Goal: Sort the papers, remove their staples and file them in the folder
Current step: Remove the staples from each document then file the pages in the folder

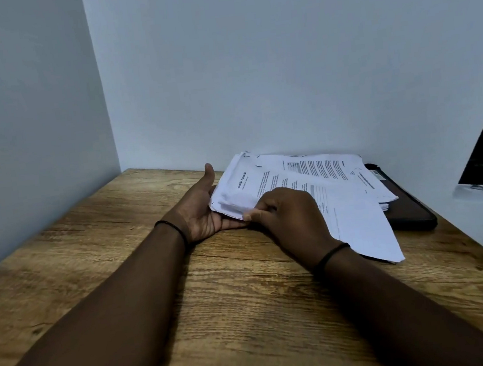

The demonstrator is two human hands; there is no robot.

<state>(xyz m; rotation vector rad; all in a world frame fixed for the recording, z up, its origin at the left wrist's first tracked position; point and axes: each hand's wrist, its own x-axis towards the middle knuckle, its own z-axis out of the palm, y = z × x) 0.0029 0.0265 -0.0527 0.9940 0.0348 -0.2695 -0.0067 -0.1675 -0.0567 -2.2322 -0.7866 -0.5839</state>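
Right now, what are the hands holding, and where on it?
Both hold the papers at the near-left corner. The left hand lies palm-up under it; the right hand pinches its edge from above.

The table [246,301] stands in a corner, with walls behind it and to its left. The papers [324,186] lie at its far right, against the rear wall, partly on the folder [410,212]. The left hand [201,213] lies palm-up under the papers' left edge. The right hand [288,213] rests on top, pinching that edge, just right of the left hand.
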